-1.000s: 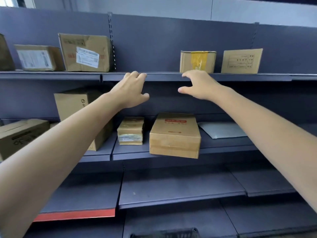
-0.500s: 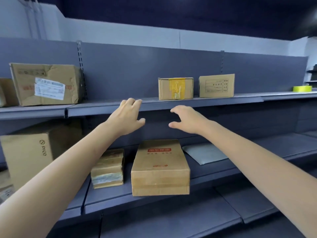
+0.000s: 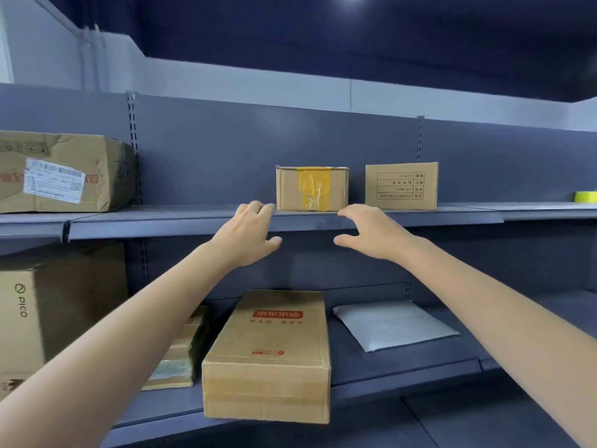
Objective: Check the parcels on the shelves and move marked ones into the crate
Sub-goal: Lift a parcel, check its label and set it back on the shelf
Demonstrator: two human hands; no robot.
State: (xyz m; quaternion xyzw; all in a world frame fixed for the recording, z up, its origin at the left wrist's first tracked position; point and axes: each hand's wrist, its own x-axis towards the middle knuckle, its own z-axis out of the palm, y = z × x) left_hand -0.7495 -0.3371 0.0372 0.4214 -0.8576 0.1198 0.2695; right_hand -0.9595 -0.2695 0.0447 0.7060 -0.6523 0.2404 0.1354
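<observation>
A small cardboard box with yellow tape (image 3: pixel 312 188) stands on the upper shelf (image 3: pixel 200 218). Both my arms reach up toward it. My left hand (image 3: pixel 248 234) is at the shelf's front edge just left of the box, fingers relaxed, holding nothing. My right hand (image 3: pixel 368 232) is at the edge just below the box's right corner, fingers spread, empty. Neither hand touches the box. To its right stands a flat box with a printed table (image 3: pixel 401 185). No crate is in view.
A big labelled box (image 3: pixel 61 173) sits at the upper left. On the lower shelf lie a box with a red logo (image 3: pixel 271 354), a small taped parcel (image 3: pixel 177 357), a grey mailer (image 3: pixel 394 324) and a large box (image 3: pixel 48 305). A yellow tape roll (image 3: pixel 585 196) lies far right.
The view has tilted up and moved closer to the shelves. Both hands have spread apart and risen to the upper shelf edge, either side of the yellow-taped box.
</observation>
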